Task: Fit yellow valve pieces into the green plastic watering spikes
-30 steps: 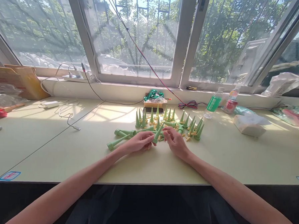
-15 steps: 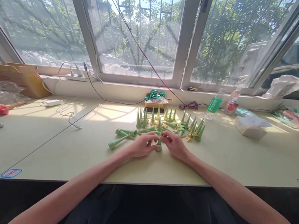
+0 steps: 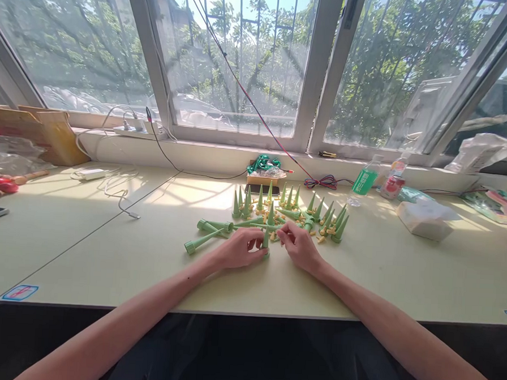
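My left hand (image 3: 245, 247) is closed around a green plastic cone spike (image 3: 266, 243) that stands upright on the table. Just to the right, apart from that spike, my right hand (image 3: 298, 246) has its fingertips pinched together; whatever is between them is too small to make out. Behind both hands stand several more green spikes (image 3: 270, 213), tips up, with small yellow plastic pieces (image 3: 313, 234) among them. Left of my left hand, long green spikes (image 3: 204, 241) with ribbed caps lie on their sides.
On the pale table (image 3: 147, 275), a small box with green cord (image 3: 263, 168) sits by the window ledge. A bottle with a green label (image 3: 364, 181), a can (image 3: 392, 186) and a tissue pack (image 3: 424, 219) are at right. A white cable (image 3: 119, 193) lies at left.
My right hand has drawn away from the spike, leaving a gap. The spike in my left hand has shifted slightly left. The view has tilted a little.
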The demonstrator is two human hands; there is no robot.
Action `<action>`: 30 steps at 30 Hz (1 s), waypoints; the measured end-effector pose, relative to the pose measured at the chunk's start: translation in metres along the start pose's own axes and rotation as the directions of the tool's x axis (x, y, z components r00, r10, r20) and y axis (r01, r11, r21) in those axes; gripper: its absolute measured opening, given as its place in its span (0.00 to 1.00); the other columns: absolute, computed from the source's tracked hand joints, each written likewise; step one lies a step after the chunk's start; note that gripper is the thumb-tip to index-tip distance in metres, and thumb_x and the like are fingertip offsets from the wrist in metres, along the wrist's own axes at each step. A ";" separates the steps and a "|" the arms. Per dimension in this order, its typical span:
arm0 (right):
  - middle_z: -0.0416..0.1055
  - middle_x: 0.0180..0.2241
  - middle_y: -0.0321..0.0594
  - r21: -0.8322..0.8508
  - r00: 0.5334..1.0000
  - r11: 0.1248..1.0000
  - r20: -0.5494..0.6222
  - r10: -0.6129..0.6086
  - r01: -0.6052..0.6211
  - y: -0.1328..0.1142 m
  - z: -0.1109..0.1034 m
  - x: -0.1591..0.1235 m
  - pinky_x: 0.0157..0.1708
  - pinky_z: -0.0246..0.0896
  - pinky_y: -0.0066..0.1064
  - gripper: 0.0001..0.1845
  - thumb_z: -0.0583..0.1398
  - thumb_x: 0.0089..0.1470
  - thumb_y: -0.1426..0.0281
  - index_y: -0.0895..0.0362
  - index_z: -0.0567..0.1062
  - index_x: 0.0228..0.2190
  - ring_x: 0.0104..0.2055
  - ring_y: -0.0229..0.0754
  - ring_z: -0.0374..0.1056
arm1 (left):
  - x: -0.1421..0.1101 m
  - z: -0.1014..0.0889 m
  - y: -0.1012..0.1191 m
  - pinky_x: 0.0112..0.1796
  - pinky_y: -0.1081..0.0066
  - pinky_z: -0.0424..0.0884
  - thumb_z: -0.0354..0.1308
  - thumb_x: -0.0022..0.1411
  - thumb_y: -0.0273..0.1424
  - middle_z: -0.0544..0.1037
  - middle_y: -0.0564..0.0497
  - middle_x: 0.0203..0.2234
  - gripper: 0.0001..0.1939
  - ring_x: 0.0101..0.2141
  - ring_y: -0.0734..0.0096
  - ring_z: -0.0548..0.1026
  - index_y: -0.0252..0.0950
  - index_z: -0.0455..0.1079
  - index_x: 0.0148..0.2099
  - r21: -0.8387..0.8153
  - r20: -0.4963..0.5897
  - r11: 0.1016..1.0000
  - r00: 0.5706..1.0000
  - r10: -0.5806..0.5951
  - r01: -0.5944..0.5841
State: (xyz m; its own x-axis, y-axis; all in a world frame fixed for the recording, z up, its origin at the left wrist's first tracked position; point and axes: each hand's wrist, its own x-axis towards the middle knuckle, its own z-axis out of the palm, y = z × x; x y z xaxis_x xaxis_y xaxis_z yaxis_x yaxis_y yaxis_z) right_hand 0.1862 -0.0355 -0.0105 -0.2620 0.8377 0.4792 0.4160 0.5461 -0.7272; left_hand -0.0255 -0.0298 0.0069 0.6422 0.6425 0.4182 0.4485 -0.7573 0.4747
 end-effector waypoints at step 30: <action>0.77 0.33 0.44 -0.502 0.988 0.863 0.152 0.017 0.062 0.009 -0.043 0.101 0.34 0.58 0.29 0.09 0.57 0.55 0.79 0.59 0.78 0.34 0.33 0.41 0.69 | -0.002 0.001 -0.003 0.25 0.75 0.59 0.56 0.58 0.27 0.65 0.55 0.20 0.11 0.23 0.77 0.61 0.35 0.59 0.25 0.023 -0.043 1.000 0.999 -0.019 0.020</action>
State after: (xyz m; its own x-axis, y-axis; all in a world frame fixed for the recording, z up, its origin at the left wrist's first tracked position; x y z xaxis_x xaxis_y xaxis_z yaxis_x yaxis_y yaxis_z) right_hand 0.2008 0.0535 0.0521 -0.3838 0.8387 0.3863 0.7798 0.5185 -0.3509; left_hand -0.0277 -0.0286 0.0042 0.6066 0.6609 0.4419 0.4754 -0.7470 0.4647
